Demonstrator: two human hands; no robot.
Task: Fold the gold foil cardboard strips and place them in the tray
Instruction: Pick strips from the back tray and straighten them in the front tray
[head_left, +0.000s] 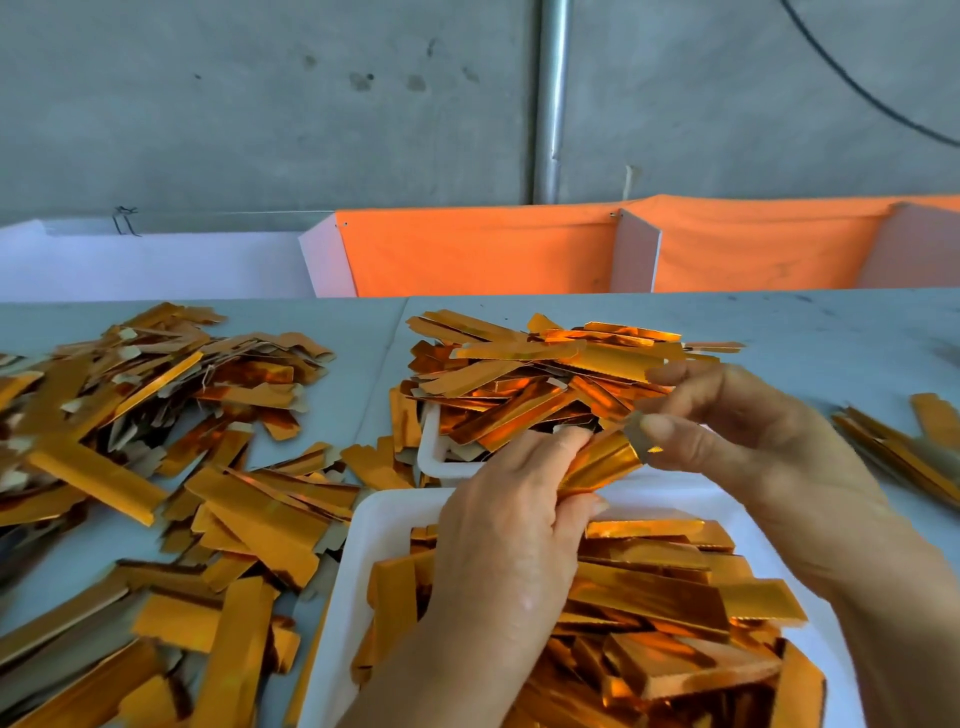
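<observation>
Both hands hold one gold foil strip (602, 462) above the near white tray (384, 525). My left hand (514, 525) grips its lower left end, thumb under and fingers over. My right hand (737, 431) pinches its grey upper right end between thumb and forefinger. The strip is bent along its length. The near tray holds several gold strips (660, 613). A second white tray (431, 457) behind it is heaped with more strips (530, 384).
Loose gold strips lie in piles across the grey table at the left (156, 415) and near left (171, 649). A few more strips lie at the right edge (909, 447). Orange cloth bins (483, 254) stand behind the table against a concrete wall.
</observation>
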